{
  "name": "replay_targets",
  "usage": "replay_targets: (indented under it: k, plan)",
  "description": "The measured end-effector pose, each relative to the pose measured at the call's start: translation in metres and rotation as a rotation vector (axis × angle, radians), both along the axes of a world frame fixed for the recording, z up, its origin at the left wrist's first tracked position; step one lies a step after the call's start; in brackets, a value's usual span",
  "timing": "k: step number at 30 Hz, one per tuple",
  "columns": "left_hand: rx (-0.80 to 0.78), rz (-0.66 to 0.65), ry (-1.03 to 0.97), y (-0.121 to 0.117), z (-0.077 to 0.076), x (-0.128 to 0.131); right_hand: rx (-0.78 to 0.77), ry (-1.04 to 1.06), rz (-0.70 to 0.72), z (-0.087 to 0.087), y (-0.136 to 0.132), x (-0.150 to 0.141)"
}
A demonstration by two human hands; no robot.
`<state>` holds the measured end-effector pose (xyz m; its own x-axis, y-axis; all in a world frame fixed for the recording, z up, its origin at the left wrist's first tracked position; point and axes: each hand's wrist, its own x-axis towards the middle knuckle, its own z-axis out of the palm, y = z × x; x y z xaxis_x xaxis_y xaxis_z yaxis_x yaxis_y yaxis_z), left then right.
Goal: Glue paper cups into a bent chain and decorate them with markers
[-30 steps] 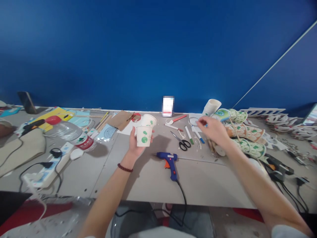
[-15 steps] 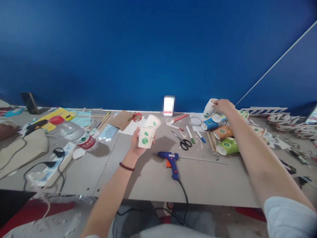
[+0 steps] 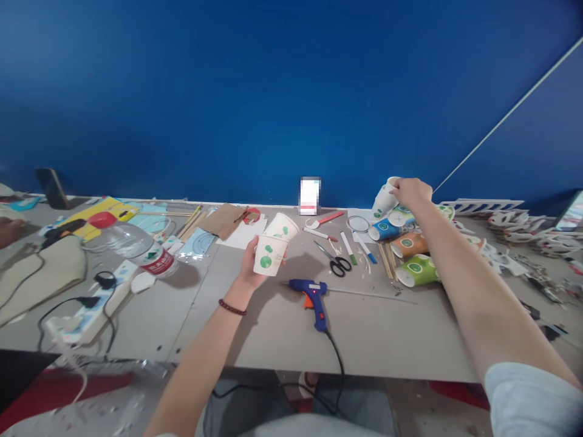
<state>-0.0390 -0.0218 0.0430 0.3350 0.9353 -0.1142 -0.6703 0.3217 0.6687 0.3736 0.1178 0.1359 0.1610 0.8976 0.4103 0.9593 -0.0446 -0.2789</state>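
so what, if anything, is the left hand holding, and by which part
The left hand holds two white paper cups with green prints, gripped around their sides.

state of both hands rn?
Left hand: closed, holding two white paper cups with green print.
Right hand: closed, pinching the rim of a tilted stack of white, green-printed paper cups.

Craft workshop, by appearance: glue gun (image 3: 317,298), scissors (image 3: 334,259) and markers (image 3: 347,245) on a worktable (image 3: 387,340) mid-frame, power strip (image 3: 101,311) lower left, piled white pieces (image 3: 512,229) at right.
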Motion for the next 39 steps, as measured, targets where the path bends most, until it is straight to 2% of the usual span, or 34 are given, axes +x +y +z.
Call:
replay_targets:
  k: [4, 7, 9, 12, 15, 18, 22, 30, 39]
  plan:
    - [-0.013, 0.006, 0.001, 0.000, 0.001, 0.000, -0.005, -0.069, -0.108, 0.014, -0.013, -0.012]
    - [-0.031, 0.001, 0.004, -0.001, 0.001, 0.000, 0.118, -0.060, -0.123, 0.020, -0.027, -0.033]
    - [-0.034, -0.010, 0.015, -0.001, 0.000, 0.000, 0.225, 0.081, -0.053, 0.017, -0.038, -0.051]
    - [-0.016, -0.025, 0.033, -0.001, -0.001, 0.000, 0.270, 0.426, 0.201, 0.001, -0.056, -0.081]
    - [0.011, -0.042, 0.025, -0.002, -0.002, 0.001, 0.179, 0.687, 0.391, -0.014, -0.077, -0.110]
    - [0.032, -0.072, 0.007, -0.003, -0.003, 0.001, 0.028, 0.738, 0.547, -0.019, -0.098, -0.133]
    - [0.033, -0.130, 0.002, -0.003, -0.006, -0.002, -0.027, 0.758, 0.656, -0.021, -0.115, -0.152]
    - [0.069, -0.156, -0.018, -0.003, -0.009, -0.004, -0.230, 0.711, 0.791, -0.033, -0.121, -0.157]
    - [0.067, -0.174, 0.003, -0.002, -0.010, -0.003, -0.319, 0.727, 0.935, -0.037, -0.124, -0.162]
